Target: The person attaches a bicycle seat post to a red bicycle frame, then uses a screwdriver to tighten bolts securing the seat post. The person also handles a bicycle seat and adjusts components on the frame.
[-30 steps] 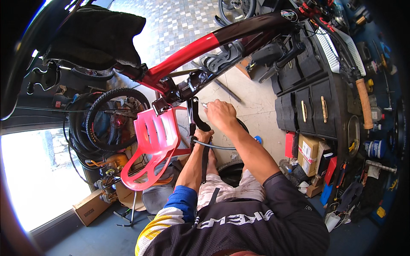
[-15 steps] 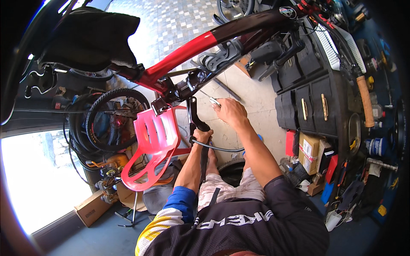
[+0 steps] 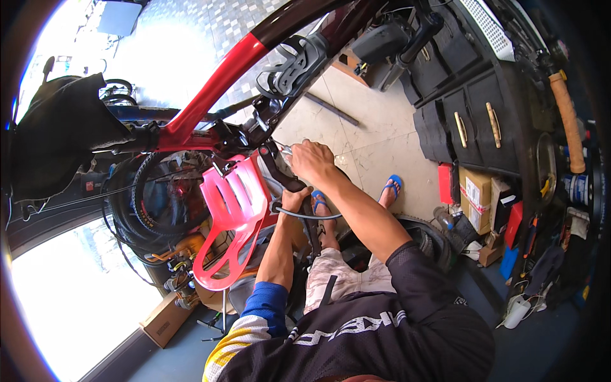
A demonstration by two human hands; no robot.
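A red and black bicycle frame (image 3: 219, 86) hangs in front of me with its black saddle (image 3: 60, 134) at the left. My right hand (image 3: 313, 160) is closed on a small silver tool at the black crank arm (image 3: 278, 170) near the bottom bracket. My left hand (image 3: 294, 200) grips the lower end of that crank arm. A thin grey cable (image 3: 305, 216) loops just under my left hand. A black bottle cage (image 3: 291, 63) sits on the frame above my hands.
A pink plastic chair (image 3: 232, 219) stands left of my arms. Tyres (image 3: 149, 204) hang behind it. Black drawers (image 3: 474, 124) and cardboard boxes (image 3: 477, 197) line the right. My feet in blue sandals (image 3: 391, 188) rest on the tiled floor. A tyre (image 3: 433, 239) lies by my knee.
The view has shifted so the frame and saddle sit lower and further right. My right hand has moved slightly up onto the crank with the tool; the left hand stays on the crank arm.
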